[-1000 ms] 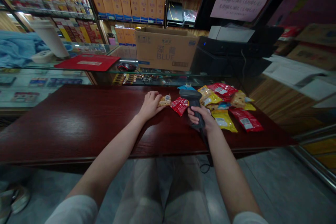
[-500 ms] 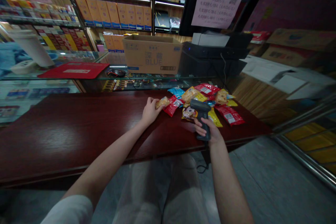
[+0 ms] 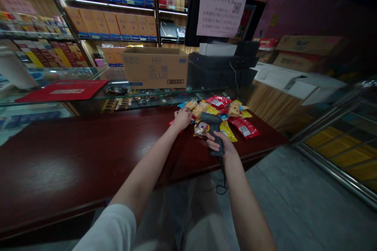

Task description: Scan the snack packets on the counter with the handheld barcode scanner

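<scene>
My right hand (image 3: 217, 144) is shut around the grip of a dark grey handheld barcode scanner (image 3: 212, 122), whose cable (image 3: 221, 176) runs down past the counter edge. My left hand (image 3: 182, 119) lies palm down at the near left of a pile of snack packets, over a red packet (image 3: 172, 122). I cannot tell whether it grips that packet. A clear packet of pastry (image 3: 191, 105) sits just beyond those fingers. Among the pile are a cartoon-printed packet (image 3: 201, 129), a yellow packet (image 3: 227, 131) and a red packet (image 3: 244, 128).
The pile lies on a dark red wooden counter (image 3: 59, 164). Behind it stand a glass display case (image 3: 141, 100) holding a cardboard box (image 3: 154, 68), a red mat (image 3: 61, 90), a computer mouse (image 3: 116, 90) and a black printer (image 3: 220, 62). Stocked shelves (image 3: 108, 23) rise behind.
The small packet is no longer in my left hand, which has moved onto the red packet. The scanner stays in my right hand. The whole view has shifted left in the frame.
</scene>
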`<state>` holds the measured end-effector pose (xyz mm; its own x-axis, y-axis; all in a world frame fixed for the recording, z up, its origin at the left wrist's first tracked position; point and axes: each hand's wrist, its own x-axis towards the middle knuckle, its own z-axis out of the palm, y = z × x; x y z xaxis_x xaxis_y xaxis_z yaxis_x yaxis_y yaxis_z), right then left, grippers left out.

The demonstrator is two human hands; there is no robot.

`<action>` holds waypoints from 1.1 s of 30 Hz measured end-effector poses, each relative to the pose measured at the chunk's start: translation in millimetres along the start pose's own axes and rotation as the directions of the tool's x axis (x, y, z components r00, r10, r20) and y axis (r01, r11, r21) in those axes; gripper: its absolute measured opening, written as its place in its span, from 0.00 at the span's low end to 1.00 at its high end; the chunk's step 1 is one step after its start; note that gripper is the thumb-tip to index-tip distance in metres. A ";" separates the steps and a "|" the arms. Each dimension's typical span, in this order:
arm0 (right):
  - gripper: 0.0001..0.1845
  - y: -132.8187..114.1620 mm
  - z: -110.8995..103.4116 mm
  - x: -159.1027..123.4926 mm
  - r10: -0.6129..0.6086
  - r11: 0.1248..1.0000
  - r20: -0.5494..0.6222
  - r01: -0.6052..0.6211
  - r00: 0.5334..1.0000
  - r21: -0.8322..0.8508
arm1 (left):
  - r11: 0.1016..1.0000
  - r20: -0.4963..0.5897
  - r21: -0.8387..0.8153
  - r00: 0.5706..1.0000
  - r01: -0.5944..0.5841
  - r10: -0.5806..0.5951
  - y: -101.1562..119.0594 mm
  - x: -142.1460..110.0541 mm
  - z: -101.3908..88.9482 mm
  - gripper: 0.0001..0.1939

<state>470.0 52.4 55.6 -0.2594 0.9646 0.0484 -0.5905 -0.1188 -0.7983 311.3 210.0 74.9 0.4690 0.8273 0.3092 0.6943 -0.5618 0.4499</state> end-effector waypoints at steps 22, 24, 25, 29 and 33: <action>0.18 0.3 3.7 -2.3 0.007 0.998 -0.072 -0.011 0.997 -0.060 | 0.985 0.020 0.057 0.986 0.163 -0.164 -59.5 -76.5 -51.7 0.25; 0.19 1.3 3.6 -3.4 0.007 0.998 -0.082 -0.012 0.997 -0.058 | 0.988 0.005 0.060 0.989 0.145 -0.145 -52.9 -79.6 -50.0 0.23; 0.19 1.8 3.8 -3.9 0.007 0.998 -0.090 -0.012 0.996 -0.058 | 0.989 0.002 0.063 0.991 0.132 -0.132 -49.2 -81.0 -48.5 0.23; 0.19 3.0 6.5 -4.6 0.010 0.997 -0.124 -0.020 0.992 -0.076 | 0.990 0.022 0.087 0.994 0.108 -0.111 -37.6 -87.0 -42.5 0.32; 0.19 2.7 10.3 -3.2 0.022 0.992 -0.134 -0.038 0.991 -0.121 | 0.985 0.045 0.138 0.993 0.107 -0.114 -36.3 -90.5 -40.7 0.35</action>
<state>461.3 46.6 59.4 -0.1676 0.9846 -0.0502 -0.4833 -0.1264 -0.8663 221.5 155.4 64.7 0.4109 0.8852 0.2183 0.8090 -0.4644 0.3604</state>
